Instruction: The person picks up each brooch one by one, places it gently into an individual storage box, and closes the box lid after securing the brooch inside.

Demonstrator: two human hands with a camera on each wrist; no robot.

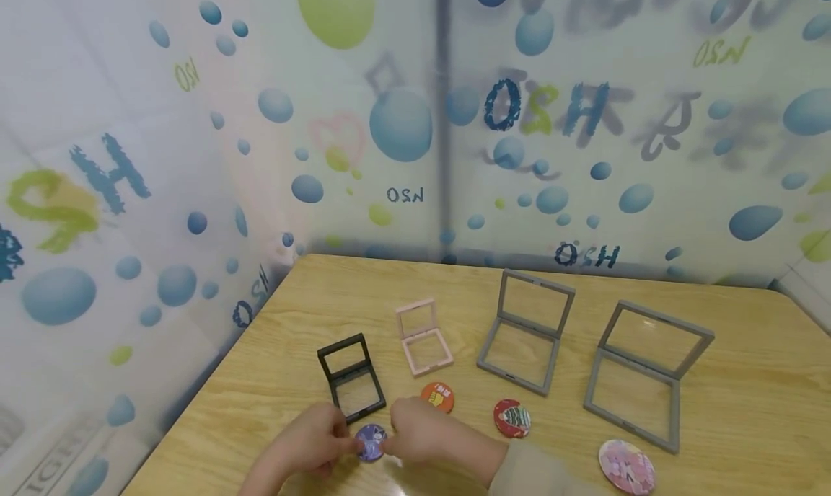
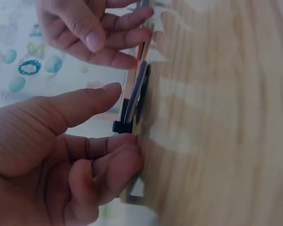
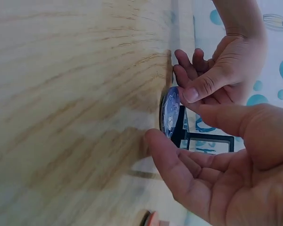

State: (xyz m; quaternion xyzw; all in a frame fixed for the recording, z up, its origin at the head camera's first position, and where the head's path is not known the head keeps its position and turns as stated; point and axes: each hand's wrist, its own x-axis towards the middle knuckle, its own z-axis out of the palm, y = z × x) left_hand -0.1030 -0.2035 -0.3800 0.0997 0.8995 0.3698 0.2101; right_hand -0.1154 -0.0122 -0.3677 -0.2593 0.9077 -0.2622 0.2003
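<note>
A round purple badge (image 1: 371, 443) with a cartoon figure lies at the table's front, in front of a small black open frame (image 1: 352, 381). My left hand (image 1: 316, 438) is at its left edge and my right hand (image 1: 418, 432) at its right edge. Seen from the left wrist, the left thumb and fingers (image 2: 104, 169) are parted, close to the badge (image 2: 137, 92), which is edge-on. From the right wrist, a fingertip of the right hand (image 3: 226, 169) meets the near rim of the badge (image 3: 170, 113); its thumb stands apart.
Behind stand a pink open frame (image 1: 425, 341) and two grey ones, the middle (image 1: 522, 337) and right (image 1: 643, 377). An orange badge (image 1: 438, 396), partly hidden by the right hand, a red badge (image 1: 512, 418) and a pink badge (image 1: 626, 467) lie on the wooden table (image 1: 260, 381). Patterned curtains (image 1: 402, 215) border it.
</note>
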